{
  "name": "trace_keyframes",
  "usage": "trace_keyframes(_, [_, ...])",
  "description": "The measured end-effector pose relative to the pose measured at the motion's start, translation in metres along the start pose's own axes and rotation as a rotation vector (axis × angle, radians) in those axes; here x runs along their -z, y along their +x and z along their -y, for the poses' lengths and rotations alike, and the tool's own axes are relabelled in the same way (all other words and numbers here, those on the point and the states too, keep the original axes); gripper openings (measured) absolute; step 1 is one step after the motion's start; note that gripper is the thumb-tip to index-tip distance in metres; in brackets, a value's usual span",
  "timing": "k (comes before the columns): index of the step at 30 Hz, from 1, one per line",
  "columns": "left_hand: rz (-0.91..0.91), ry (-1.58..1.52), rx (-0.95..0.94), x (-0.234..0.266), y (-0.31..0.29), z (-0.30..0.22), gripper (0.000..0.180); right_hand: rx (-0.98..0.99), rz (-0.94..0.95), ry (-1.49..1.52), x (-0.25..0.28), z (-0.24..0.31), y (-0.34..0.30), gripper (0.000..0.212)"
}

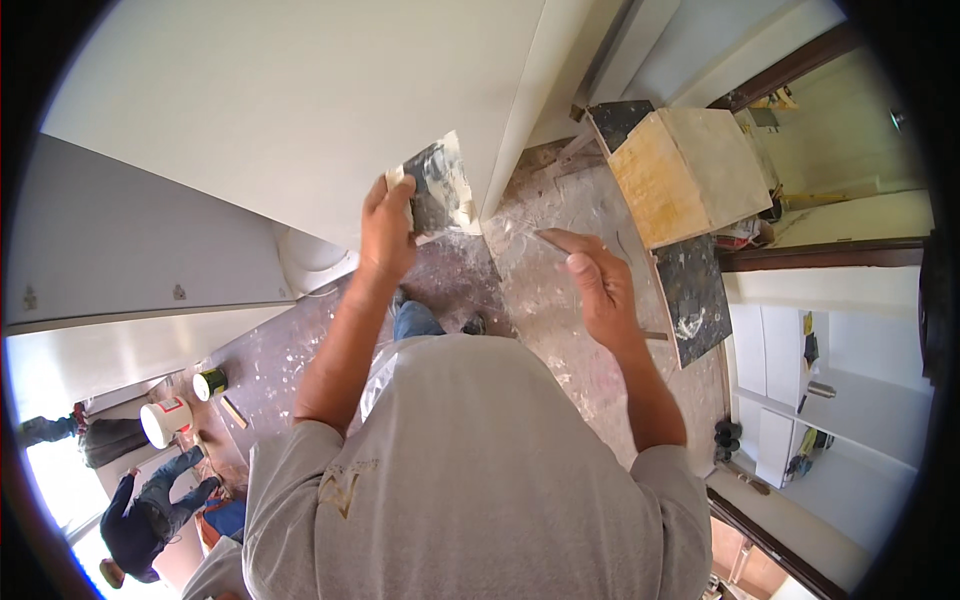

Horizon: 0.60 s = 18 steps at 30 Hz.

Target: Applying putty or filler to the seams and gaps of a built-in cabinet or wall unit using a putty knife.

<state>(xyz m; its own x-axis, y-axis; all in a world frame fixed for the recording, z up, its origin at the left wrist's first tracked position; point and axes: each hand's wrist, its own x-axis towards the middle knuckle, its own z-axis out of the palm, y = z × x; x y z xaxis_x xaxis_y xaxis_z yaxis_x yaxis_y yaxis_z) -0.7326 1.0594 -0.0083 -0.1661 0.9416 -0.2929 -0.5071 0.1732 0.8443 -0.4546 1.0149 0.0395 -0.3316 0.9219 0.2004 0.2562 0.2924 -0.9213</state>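
One square, dark flat plate smeared with white paste (430,195) is pinched at its edge by the left hand (388,235). The right hand (603,297), near it, grips one thin flat tool (554,241). To its right I see one yellowish box (690,175); well left of the left hand, one round white bucket (166,423), one smaller dark bucket (209,384) and one darkly dressed person (152,508).

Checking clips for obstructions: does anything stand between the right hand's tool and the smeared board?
Nothing visible: the tool in the right hand and the smeared board in the left hand are apart, with spotted floor showing between.
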Motion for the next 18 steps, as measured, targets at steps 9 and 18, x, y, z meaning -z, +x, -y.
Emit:
trace_keyframes(9, [-0.191, -0.321, -0.191, -0.043, -0.028, 0.033, 0.022, -0.11, -0.271, 0.357, -0.06, -0.003, -0.005, 0.045])
trace_keyframes(18, [-0.098, -0.35, -0.191, -0.034, -0.025, 0.021, 0.026, 0.364, -0.084, -0.432, 0.002, -0.025, 0.004, 0.026])
